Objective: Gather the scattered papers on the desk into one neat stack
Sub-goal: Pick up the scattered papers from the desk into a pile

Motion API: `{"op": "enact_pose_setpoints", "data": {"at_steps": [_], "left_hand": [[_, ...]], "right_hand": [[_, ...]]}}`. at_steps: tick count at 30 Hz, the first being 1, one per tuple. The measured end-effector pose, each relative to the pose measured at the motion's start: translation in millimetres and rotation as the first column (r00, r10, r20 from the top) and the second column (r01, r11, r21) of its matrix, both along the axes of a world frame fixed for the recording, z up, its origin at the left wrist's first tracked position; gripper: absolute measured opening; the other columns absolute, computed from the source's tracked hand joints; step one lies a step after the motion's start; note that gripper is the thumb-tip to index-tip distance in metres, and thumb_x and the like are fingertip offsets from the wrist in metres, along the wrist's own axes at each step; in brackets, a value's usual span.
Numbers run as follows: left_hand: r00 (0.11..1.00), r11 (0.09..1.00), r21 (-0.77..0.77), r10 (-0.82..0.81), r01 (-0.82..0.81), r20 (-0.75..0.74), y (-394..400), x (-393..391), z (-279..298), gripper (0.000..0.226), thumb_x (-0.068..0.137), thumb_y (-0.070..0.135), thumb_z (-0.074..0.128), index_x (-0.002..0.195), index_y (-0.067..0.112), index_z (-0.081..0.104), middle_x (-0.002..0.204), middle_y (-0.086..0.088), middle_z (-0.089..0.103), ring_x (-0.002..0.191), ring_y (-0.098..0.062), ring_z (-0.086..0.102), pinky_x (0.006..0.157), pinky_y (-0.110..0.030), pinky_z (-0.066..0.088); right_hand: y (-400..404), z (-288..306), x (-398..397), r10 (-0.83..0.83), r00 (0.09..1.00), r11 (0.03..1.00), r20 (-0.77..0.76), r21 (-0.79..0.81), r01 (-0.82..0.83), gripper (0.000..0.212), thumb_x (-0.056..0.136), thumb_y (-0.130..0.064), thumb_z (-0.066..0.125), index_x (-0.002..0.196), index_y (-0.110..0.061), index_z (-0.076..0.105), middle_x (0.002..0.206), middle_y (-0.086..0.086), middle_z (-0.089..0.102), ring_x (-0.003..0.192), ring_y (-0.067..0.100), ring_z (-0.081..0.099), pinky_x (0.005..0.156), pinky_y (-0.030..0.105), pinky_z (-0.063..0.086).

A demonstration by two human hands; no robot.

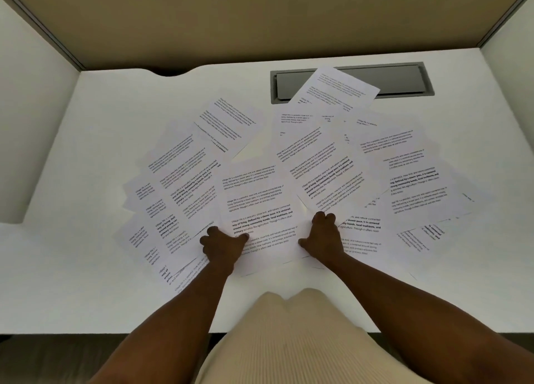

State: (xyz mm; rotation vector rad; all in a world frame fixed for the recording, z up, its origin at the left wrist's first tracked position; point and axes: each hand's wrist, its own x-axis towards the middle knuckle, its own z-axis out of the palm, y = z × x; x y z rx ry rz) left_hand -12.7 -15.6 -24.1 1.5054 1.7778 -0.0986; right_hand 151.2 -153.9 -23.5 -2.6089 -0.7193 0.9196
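Note:
Several white printed sheets lie fanned and overlapping across the white desk (72, 282), from a left cluster (179, 181) to a right cluster (416, 187). One sheet (335, 89) at the back lies partly over the grey cable hatch. A middle sheet (260, 207) sits between my hands. My left hand (222, 243) grips its lower left edge, thumb on top of the page. My right hand (325, 235) has curled fingers at that sheet's right edge, where another sheet (320, 170) overlaps; which one it pinches I cannot tell.
A grey recessed cable hatch (404, 81) sits at the back right of the desk. Beige partition panels (260, 19) wall the desk at the back and sides. A curved notch (170, 73) cuts the desk's back edge. The near desk edge runs by my beige top (289, 340).

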Motion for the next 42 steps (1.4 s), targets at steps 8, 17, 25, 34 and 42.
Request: {"op": "enact_pose_setpoints", "data": {"at_steps": [8, 17, 25, 34, 42], "left_hand": [[0.996, 0.997, -0.037, 0.076, -0.074, 0.056, 2, 7, -2, 0.091, 0.069, 0.029, 0.088, 0.135, 0.000, 0.033, 0.138, -0.023, 0.040, 0.125, -0.036, 0.047, 0.101, -0.041, 0.044], [0.987, 0.998, -0.034, -0.052, 0.047, -0.152, -6, 27, 6, 0.101, 0.073, 0.041, 0.083, 0.142, -0.001, 0.022, 0.146, -0.024, 0.026, 0.136, -0.039, 0.031, 0.111, -0.045, 0.031], [0.996, 0.999, -0.001, 0.048, -0.048, 0.071, -6, 25, 4, 0.095, 0.068, 0.019, 0.088, 0.138, 0.008, 0.026, 0.133, -0.020, 0.046, 0.120, -0.039, 0.053, 0.101, -0.047, 0.047], [0.953, 0.995, 0.099, -0.002, -0.030, 0.304, 13, 13, 13, 0.029, 0.096, 0.020, 0.054, 0.121, 0.006, 0.058, 0.123, -0.012, 0.064, 0.114, -0.031, 0.060, 0.101, -0.046, 0.049], [0.900, 0.999, 0.046, -0.007, -0.014, 0.435, 35, 13, 14, 0.037, 0.098, 0.008, 0.052, 0.135, 0.011, 0.055, 0.128, -0.008, 0.062, 0.106, -0.020, 0.058, 0.096, -0.035, 0.048]], "right_hand": [[4, -3, -3, 0.002, 1.000, 1.000, -0.008, -0.013, -0.002, 0.065, 0.077, -0.019, 0.075, 0.126, 0.001, 0.037, 0.125, 0.019, 0.045, 0.107, 0.032, 0.056, 0.086, 0.031, 0.047], [5, -9, -4, -0.012, 1.000, 1.000, -0.009, -0.027, 0.011, 0.059, 0.079, -0.018, 0.072, 0.124, 0.001, 0.039, 0.118, 0.018, 0.055, 0.109, 0.032, 0.056, 0.089, 0.034, 0.046], [9, -13, -8, -0.056, 0.998, 0.998, -0.030, -0.008, 0.056, 0.054, 0.079, -0.008, 0.069, 0.123, 0.000, 0.039, 0.118, 0.019, 0.051, 0.107, 0.033, 0.056, 0.088, 0.035, 0.047], [9, -6, 46, -0.058, 0.998, 0.989, 0.022, 0.137, 0.054, 0.025, 0.081, -0.027, 0.069, 0.099, -0.013, 0.059, 0.101, 0.008, 0.063, 0.095, 0.025, 0.059, 0.079, 0.033, 0.047], [-8, 3, 157, -0.248, 0.954, 0.968, 0.167, 0.078, 0.238, 0.046, 0.078, -0.025, 0.071, 0.116, -0.004, 0.055, 0.121, 0.020, 0.051, 0.115, 0.035, 0.050, 0.090, 0.040, 0.047]]}}
